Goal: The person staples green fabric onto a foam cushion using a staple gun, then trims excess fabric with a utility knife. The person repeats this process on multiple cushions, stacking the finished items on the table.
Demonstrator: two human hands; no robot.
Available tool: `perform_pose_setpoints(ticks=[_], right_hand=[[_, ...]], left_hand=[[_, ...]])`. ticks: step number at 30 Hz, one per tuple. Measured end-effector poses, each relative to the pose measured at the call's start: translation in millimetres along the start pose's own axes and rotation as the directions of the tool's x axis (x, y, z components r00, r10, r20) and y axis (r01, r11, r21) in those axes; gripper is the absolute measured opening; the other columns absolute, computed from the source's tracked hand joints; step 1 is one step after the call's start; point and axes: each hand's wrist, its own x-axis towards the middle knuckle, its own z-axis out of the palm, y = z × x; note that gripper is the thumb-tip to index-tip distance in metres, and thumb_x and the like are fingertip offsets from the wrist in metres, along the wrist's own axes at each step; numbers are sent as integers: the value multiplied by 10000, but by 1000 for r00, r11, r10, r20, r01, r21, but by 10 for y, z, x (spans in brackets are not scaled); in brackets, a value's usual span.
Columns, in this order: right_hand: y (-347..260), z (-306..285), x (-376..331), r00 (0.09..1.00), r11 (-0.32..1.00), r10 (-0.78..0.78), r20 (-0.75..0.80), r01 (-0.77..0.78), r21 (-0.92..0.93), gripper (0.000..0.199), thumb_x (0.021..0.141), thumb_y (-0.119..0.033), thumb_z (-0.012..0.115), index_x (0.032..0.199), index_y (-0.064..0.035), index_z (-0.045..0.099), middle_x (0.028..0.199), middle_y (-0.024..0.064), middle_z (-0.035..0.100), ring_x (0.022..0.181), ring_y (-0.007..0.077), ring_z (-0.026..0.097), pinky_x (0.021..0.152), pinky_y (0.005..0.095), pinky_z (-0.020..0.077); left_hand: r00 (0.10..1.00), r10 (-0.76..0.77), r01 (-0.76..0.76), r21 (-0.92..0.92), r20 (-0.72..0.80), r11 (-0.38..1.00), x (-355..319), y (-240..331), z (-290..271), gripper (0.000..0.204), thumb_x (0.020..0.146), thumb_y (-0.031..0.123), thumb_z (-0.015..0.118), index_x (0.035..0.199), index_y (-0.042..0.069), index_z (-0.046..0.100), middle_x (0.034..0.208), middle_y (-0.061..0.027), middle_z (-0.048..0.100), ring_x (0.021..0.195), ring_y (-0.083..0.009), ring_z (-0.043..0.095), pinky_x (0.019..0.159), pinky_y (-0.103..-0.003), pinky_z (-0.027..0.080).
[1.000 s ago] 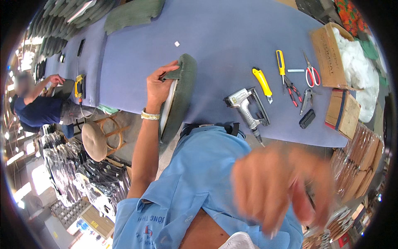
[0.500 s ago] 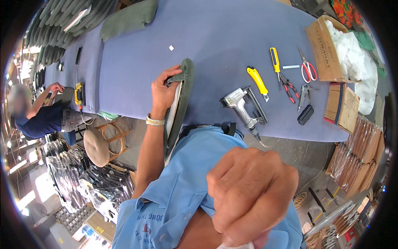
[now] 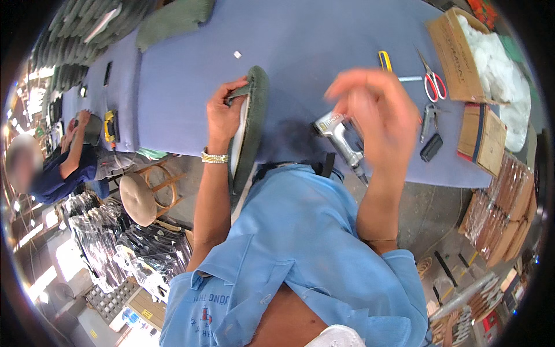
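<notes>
My left hand (image 3: 224, 118) is closed on the edge of a dark green upholstered seat pad (image 3: 258, 115), fingers hooked over a fold of its fabric. The pad stands on its side at the table's front edge, its pale underside turned towards that hand. My right hand (image 3: 376, 110) is smeared by motion over the silver staple gun (image 3: 342, 141), which lies on the table partly covered by it. Whether the fingers touch the gun or hold anything is unclear. Beyond this hand shows the yellow handle of a screwdriver (image 3: 384, 60). Red-handled scissors (image 3: 433, 85) lie to its right.
A cardboard box (image 3: 457, 61) of white stuffing stands at the right of the blue-covered table (image 3: 191, 98). Near it lie a grey hand tool (image 3: 428, 121) and a black block (image 3: 431, 148). Folded green fabric (image 3: 173, 23) sits at the back left. Another person (image 3: 63, 165) works at far left.
My right hand has gone from close before my chest out over the staple gun, hiding the yellow knife and pliers. My left hand keeps hold of the seat pad, now tilted slightly more upright.
</notes>
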Motion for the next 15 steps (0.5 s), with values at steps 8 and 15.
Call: perform_pose_setpoints(ticks=[8, 15], right_hand=[[2589, -764, -109, 927, 440, 302, -222, -342, -830, 439, 877, -247, 776, 1262, -91, 636, 1239, 178, 644, 1121, 420, 656, 917, 526, 534], [2783, -984, 100, 888, 369, 426, -175, -347, -863, 434, 843, -187, 799, 1224, -102, 609, 1275, 155, 644, 1105, 411, 668, 912, 513, 543]], left_hand=[[1000, -8, 8, -42, -12, 999, 47, 12, -10, 204, 947, -59, 649, 1138, -23, 709, 1261, -146, 741, 1130, -194, 698, 1008, -330, 540], [998, 67, -65, 81, -18, 995, 67, 136, 221, 348, 887, -107, 633, 1165, 55, 767, 1289, -139, 725, 1162, -246, 703, 979, -331, 558]])
